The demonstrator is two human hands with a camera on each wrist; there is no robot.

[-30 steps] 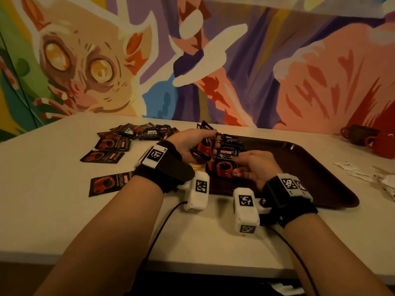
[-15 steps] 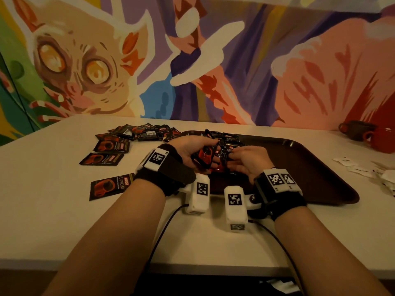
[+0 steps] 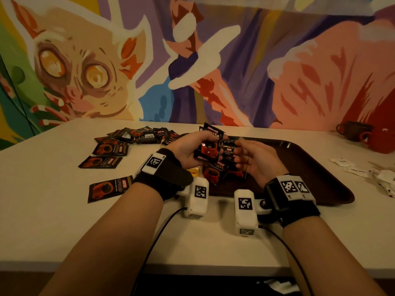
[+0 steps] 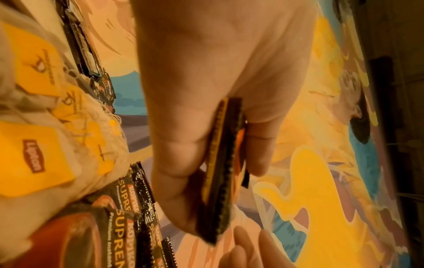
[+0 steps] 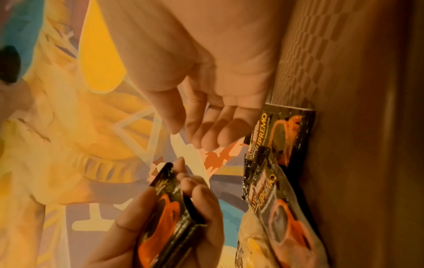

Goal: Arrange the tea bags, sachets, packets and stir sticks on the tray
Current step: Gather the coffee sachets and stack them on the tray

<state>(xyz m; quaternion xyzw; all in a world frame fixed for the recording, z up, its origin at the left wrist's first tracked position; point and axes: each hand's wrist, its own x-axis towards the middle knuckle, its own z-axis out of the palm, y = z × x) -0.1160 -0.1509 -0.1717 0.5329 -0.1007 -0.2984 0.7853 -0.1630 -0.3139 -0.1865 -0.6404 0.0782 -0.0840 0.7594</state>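
My left hand (image 3: 197,146) grips a small stack of black-and-red coffee sachets (image 3: 210,144) above the left end of the dark brown tray (image 3: 310,174). The left wrist view shows that stack (image 4: 220,172) edge-on between thumb and fingers. My right hand (image 3: 249,159) hovers just right of the stack, its fingers (image 5: 206,127) relaxed and holding nothing. More sachets (image 3: 215,173) lie on the tray under the hands, beside tea bags with yellow tags (image 4: 34,159). Several loose sachets (image 3: 106,189) lie on the table to the left.
A heap of sachets (image 3: 145,134) sits at the back left of the white table. White paper packets (image 3: 382,177) lie right of the tray. A brown mug (image 3: 352,130) and a red mug (image 3: 380,141) stand at the far right. A painted wall stands behind.
My right hand came off the sachets on the tray, met the left hand, then drew back with fingers relaxed. The left hand has lifted its stack slightly.
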